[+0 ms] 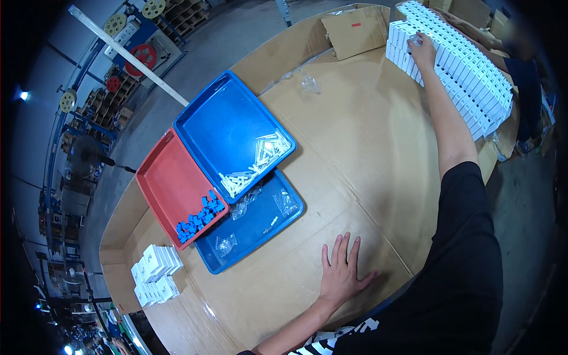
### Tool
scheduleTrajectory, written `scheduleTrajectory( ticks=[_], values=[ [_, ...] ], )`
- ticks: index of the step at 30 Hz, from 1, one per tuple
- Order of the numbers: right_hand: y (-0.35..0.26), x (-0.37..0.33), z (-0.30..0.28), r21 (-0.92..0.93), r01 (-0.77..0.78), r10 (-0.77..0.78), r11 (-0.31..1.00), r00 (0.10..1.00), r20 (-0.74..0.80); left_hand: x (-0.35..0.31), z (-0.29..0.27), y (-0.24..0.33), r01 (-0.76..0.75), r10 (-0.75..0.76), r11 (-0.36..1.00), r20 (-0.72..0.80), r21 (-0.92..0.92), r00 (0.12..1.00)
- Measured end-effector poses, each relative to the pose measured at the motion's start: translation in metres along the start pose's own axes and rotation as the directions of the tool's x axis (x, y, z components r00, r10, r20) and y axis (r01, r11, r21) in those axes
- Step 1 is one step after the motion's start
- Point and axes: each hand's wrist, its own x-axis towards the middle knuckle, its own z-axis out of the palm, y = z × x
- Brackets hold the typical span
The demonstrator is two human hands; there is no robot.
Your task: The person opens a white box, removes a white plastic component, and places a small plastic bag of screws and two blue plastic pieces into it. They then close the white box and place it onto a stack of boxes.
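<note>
My left hand (343,273) lies flat on the cardboard table surface (355,160) near its front edge, fingers spread, holding nothing. At the far right, my right arm reaches out to a large block of small white boxes (455,65) packed in tight rows. My right hand (423,52) is against the boxes' left side, thumb and fingers closed. Something small and clear shows at the fingertips, too small to name for certain.
A blue tray (219,112) holds white sticks; a red tray (168,171) holds blue pieces. Beneath them, another blue tray (248,248) has clear bags. White boxes (155,273) stack at left. A cardboard flap (358,35) and clear wrap (309,84) lie far. A person (526,89) is at right.
</note>
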Motion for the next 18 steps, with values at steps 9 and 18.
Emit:
scheduleTrajectory(
  ticks=[9, 18],
  values=[
    [-0.0049, -0.0046, -0.0019, -0.04, 0.005, -0.003, 0.999, 0.999, 0.038, 0.0001, -0.0015, -0.001, 0.006, -0.006, 1.0, -0.004, 0.007, 1.0],
    [-0.0007, -0.003, -0.0065, 0.098, -0.129, 0.122, 0.987, 0.99, 0.071, -0.0001, 0.0006, -0.0014, 0.003, -0.003, 1.0, -0.002, 0.012, 1.0]
  ],
)
